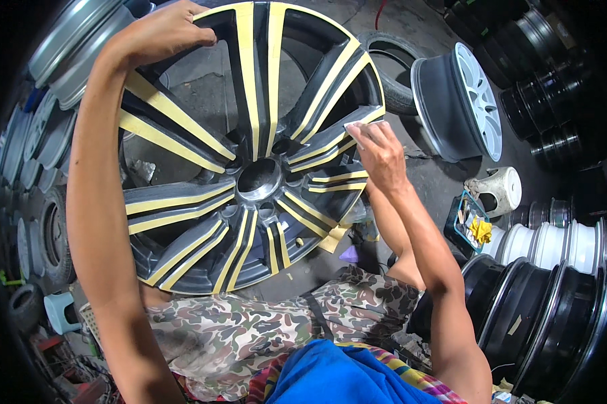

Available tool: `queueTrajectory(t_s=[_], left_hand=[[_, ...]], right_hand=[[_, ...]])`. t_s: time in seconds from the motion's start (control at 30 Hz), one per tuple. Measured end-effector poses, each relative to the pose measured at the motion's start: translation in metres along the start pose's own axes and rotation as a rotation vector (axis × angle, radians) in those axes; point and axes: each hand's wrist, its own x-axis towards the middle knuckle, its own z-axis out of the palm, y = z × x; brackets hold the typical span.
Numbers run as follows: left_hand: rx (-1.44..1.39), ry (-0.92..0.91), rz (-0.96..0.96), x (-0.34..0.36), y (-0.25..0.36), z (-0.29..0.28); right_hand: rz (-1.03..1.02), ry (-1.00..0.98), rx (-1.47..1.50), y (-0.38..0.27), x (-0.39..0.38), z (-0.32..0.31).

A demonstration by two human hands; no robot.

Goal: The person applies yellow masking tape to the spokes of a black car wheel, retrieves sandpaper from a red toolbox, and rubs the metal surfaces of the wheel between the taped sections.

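A black alloy wheel (214, 198), its spoke faces and rim edge covered in pale yellow, stands tilted before me against my lap. At its upper left edge, my left hand (172, 32) is closed over the rim. My right hand (384, 155) is at the right side, fingers pressed together on the end of a spoke near the rim. Something small and whitish shows at these fingertips; its kind is unclear. The round centre hole (260, 179) lies between the two hands.
A silver wheel (457, 101) stands at the right beside a tyre (392, 71). A white stool (499, 190) and a basket (466, 219) with a yellow cloth (480, 230) are nearer. Black rims (519, 316) crowd the lower right; more wheels (51, 128) line the left.
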Motion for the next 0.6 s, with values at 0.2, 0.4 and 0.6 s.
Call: queueTrajectory(t_s=[0.2,0.4,0.6], left_hand=[[-0.101,-0.017,0.093,0.007,0.001,0.001],[-0.076,-0.001,0.050,0.005,-0.002,-0.001],[-0.101,0.012,0.110,0.002,-0.005,0.001]], right_hand=[[0.012,0.037,-0.100,0.023,-0.002,0.006],[0.052,0.094,-0.195,0.030,0.012,-0.001],[0.008,0.033,-0.133,0.017,0.003,0.000]])
